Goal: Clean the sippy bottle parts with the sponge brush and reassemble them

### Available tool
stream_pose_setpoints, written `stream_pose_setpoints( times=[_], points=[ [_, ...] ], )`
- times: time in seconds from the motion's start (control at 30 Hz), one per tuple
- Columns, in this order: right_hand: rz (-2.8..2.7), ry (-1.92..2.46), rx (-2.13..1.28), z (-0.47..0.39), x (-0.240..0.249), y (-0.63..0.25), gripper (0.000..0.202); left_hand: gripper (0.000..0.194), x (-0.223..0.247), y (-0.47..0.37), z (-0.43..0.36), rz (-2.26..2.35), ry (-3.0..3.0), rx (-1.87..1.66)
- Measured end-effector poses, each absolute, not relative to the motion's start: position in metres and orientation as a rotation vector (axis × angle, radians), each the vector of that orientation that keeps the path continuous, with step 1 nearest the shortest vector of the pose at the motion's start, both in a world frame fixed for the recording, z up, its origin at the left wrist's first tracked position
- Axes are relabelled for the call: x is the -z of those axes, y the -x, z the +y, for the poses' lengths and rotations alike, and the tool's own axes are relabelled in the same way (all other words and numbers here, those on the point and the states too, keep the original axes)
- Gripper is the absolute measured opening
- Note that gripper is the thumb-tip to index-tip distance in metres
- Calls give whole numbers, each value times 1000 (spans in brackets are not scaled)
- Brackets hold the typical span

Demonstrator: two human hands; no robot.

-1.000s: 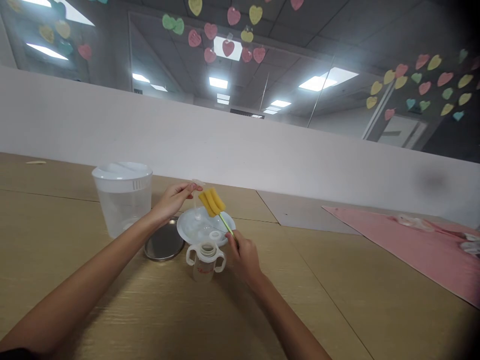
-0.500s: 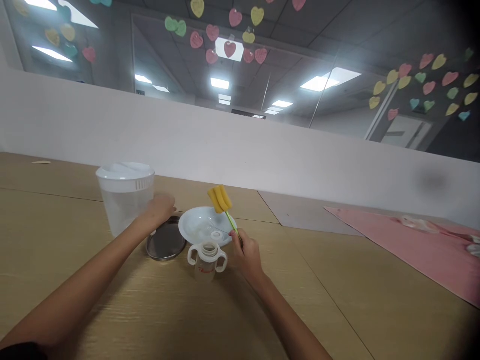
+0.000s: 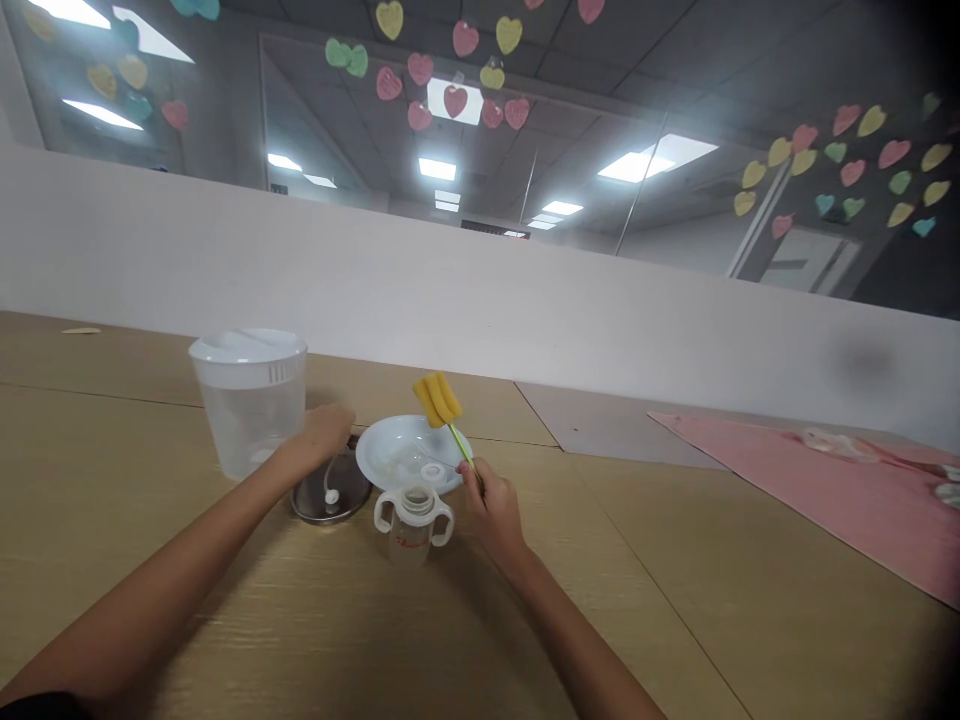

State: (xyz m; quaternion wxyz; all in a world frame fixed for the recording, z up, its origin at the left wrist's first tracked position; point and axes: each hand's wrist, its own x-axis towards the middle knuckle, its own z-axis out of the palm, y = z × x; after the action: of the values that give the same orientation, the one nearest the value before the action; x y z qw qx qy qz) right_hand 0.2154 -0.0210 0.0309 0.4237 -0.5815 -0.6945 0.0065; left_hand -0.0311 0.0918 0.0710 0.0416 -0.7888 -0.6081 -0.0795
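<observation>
My left hand [image 3: 328, 432] is closed over the far side of a round metal tray [image 3: 304, 508]. A thin clear straw with a white weighted end [image 3: 331, 496] runs from beneath my fingers onto the tray; the fingertips are partly hidden. My right hand [image 3: 493, 510] grips the green handle of a bottle brush [image 3: 439, 400], its yellow sponge head raised above the white bowl [image 3: 375, 450]. In the bowl lie a small white ring-like part [image 3: 433, 473] and something clear. In front of it a clear baby bottle [image 3: 411, 537] with two white handles stands upright, uncapped.
A lidded clear plastic bucket [image 3: 251, 410] stands left of the tray, behind my left forearm. To the right a pink cloth [image 3: 810, 490] covers part of the table. A white wall [image 3: 450, 290] with windows above it closes off the back.
My left hand has shifted slightly right over the tray, and the straw's white end now shows on the tray. My right hand holds the bottle brush almost unmoved.
</observation>
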Motion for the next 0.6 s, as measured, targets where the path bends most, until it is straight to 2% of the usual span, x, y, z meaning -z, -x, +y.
stream_pose_setpoints(
  times=[0.1, 0.23, 0.47, 0.6],
  points=[
    [-1738, 1463, -15, -21, -31, -216, 49, 26, -78, 21, 88, -1821, 2419, 310],
    [-1742, 1468, 2, -20, -30, -216, 51, 50, -75, 5, 81, -1726, 2494, 416],
    [-1755, 1467, 7, -19, -29, -217, 49, 38, -44, -14, 86, -1177, 3044, 631],
    [-1745, 1461, 2, -19, -29, -217, 51, 34, -35, -16, 93, -1261, 3054, 709]
  ],
)
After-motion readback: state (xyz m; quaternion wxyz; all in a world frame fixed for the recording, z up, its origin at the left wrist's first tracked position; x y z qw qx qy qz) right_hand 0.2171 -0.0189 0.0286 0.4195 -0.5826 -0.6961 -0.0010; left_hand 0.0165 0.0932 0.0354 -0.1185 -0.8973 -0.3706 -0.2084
